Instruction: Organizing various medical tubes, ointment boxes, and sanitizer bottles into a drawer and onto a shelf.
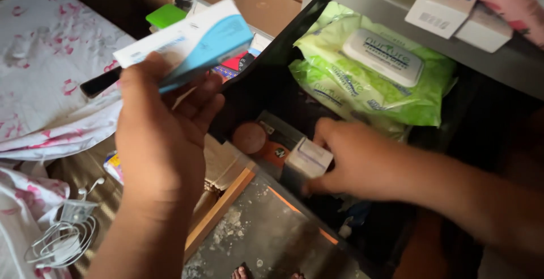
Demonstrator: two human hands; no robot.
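**A:** Go on, what have your hands got?

**B:** My left hand is up in front of me, fingers curled round a long flat carton, white with a light blue band along one side. Thumb behind it, fingertips on the lower edge, so it's clamped and tilted, far end higher. A dark flat strip pokes out just beyond that hand; I can't tell what it is.

**A:** And the other one?

**B:** My right hand is down inside a black bin, closed on a small box, white and grey with a pale purple edge on top. Thumb under one end, fingers over the far side. It's a stubby little thing, standing on end against the bin's near wall.

**A:** What's around that box?

**B:** Just beside it, toward my left hand, a round peach-coloured lid and something orange underneath, touching or very nearly. Above my right hand, deeper in the bin, two soft green wipe packs lie stacked, the top one with a white flip lid.

**A:** Anything outside the bin?

**B:** Beyond my left hand, a white cloth with pink flowers and a bright green flat case. Below that wrist, a coil of white earphone cable. Over my right hand a grey shelf carries white boxes.
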